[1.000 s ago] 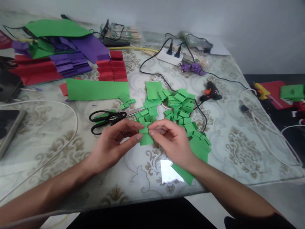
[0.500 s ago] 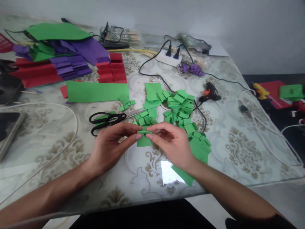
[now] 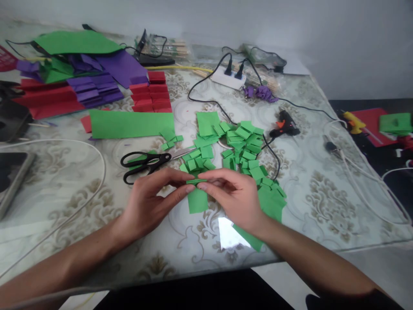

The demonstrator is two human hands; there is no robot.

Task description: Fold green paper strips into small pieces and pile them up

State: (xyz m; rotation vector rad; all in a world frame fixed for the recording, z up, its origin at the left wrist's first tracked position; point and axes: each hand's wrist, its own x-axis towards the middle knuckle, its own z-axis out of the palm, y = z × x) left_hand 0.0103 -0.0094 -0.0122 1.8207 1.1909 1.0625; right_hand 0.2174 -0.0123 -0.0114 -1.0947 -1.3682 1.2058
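Observation:
A small green paper strip (image 3: 198, 201) is pinched between both hands, folded along its top edge, with its flat lower part hanging toward me. My left hand (image 3: 151, 202) grips the left end of the fold between thumb and fingers. At the right end, my right hand (image 3: 237, 196) holds the same fold, thumb facing me. Just beyond the hands lie several cut and folded green paper pieces (image 3: 247, 142) in a loose heap. Black-handled scissors (image 3: 146, 161) rest left of the heap, their blade tips by the green pieces.
A long green paper strip (image 3: 132, 125) lies behind the scissors, near pleated red paper (image 3: 151, 94) and purple paper (image 3: 97, 89). A black glue gun (image 3: 284, 125) sits right of the heap. Behind stands a white power strip (image 3: 228, 77) with black cords. A white cable (image 3: 103, 163) curves at left.
More of the green strip now hangs below my fingertips, reaching closer to me. Both hands keep their pinch, with the fingers slightly shifted along the fold.

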